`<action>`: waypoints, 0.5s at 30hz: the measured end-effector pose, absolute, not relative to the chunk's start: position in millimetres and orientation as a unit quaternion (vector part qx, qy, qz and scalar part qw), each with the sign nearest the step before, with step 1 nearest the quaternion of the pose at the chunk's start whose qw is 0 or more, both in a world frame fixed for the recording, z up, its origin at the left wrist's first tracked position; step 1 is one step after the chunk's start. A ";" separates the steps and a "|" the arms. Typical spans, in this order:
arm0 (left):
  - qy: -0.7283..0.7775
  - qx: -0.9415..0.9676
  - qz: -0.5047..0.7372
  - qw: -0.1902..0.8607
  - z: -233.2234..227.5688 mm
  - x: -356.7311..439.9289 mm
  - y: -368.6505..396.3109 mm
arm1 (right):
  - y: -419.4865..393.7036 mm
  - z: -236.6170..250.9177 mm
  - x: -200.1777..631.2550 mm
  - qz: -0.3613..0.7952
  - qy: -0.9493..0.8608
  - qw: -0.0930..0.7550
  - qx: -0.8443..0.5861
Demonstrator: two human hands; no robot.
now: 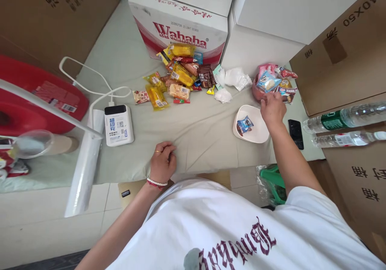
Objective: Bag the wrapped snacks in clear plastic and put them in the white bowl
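My left hand [163,161] rests near the table's front edge, its fingers curled in and nothing visible in them. On the right, my right hand [274,108] is at the front of a reddish bowl [257,90] heaped with packaged snacks. Its fingers bend down, and the fingertips and whatever they grip are hidden. A blue-and-white snack packet [267,81] lies on top of the heap, just beyond the knuckles. Close to my right wrist stands a white square bowl [256,135] with a blue snack packet [245,124] inside.
Yellow-wrapped snacks [181,75] pile up before a Wahaha carton [181,25], beside crumpled white plastic [237,78]. A white power bank [118,125] with a cable, a plastic roll [86,169] and a clear cup [34,143] are left. A phone [296,134] and plastic bottles [346,118] are right.
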State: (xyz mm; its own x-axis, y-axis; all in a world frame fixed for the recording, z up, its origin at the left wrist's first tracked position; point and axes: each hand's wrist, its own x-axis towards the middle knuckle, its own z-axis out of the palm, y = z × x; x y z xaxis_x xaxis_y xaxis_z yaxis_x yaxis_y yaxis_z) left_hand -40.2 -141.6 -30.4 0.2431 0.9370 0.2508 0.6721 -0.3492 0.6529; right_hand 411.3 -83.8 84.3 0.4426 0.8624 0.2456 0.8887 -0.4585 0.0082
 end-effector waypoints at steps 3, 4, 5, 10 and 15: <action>0.539 0.759 0.303 0.206 -32.6 -39.1 -141.7 | -57.3 79.6 422.1 -0.100 -0.533 -0.012 -0.840; 0.539 0.758 0.303 0.206 -33.4 -39.1 -141.7 | -50.7 77.2 425.4 -0.092 -0.529 -0.034 -0.843; 0.538 0.758 0.305 0.206 -34.2 -39.2 -141.9 | -45.9 74.8 429.1 -0.083 -0.521 -0.051 -0.848; 0.530 0.756 0.316 0.216 -35.7 -40.7 -142.6 | -53.7 67.4 456.2 -0.045 -0.491 -0.071 -0.867; 0.530 0.759 0.316 0.207 -35.1 -40.9 -142.9 | -87.8 63.4 484.9 -0.050 -0.490 -0.080 -0.867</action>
